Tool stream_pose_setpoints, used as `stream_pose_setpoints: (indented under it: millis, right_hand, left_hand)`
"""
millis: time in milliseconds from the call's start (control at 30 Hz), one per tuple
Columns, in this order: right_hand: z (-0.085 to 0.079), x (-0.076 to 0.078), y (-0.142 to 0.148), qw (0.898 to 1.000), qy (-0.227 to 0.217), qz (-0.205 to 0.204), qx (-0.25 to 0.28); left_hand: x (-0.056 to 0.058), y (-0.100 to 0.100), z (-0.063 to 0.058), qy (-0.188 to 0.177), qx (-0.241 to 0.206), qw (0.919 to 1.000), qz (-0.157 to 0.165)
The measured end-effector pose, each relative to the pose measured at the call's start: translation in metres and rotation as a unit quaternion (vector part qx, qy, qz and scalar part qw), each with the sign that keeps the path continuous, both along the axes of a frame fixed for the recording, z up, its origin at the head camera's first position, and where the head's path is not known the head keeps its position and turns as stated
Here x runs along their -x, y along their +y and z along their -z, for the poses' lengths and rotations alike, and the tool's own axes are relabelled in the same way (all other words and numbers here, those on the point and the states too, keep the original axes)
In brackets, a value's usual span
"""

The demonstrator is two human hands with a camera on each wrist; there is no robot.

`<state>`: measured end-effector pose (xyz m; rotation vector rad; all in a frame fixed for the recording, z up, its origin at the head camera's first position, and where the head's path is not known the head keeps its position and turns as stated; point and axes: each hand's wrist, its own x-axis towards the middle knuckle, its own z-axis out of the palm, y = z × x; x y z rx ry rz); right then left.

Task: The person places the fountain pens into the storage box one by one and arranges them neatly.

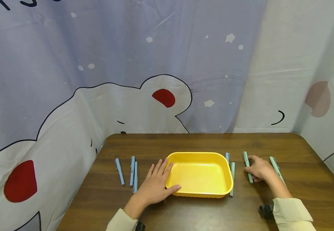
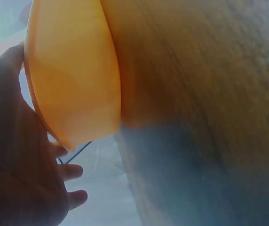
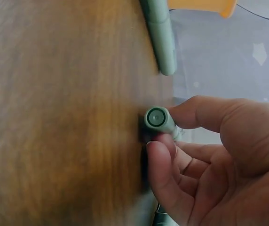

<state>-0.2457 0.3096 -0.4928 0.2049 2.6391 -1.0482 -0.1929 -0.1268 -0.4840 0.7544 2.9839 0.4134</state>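
Note:
My left hand rests with spread, fairly straight fingers on the left rim of a yellow plastic tray. In the left wrist view the hand lies along the rim of the tray. Over on the right, my right hand pinches a green pen between thumb and fingers. The right wrist view shows that pen end-on, with the right hand beside it. Another green pen lies right of this hand, partly hidden by the forearm.
Several blue pens, one of them a blue pen, lie left of the tray. Against its right side are a green pen and a partly hidden blue pen. A printed curtain hangs behind the wooden table.

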Motion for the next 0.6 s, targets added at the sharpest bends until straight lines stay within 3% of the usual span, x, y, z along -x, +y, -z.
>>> stream_pose_setpoints:
  millis: [400,600]
  right_hand:
    - [-0.011,-0.014,0.003,0.990,0.028,-0.001,0.139]
    - [-0.015,-0.019,0.001,0.984,0.033,-0.005,0.177]
  left_hand:
    - [0.001,0.001,0.003,-0.007,0.007,0.9999,-0.006]
    - [0.002,0.000,0.003,-0.007,0.009,0.9999,-0.004]
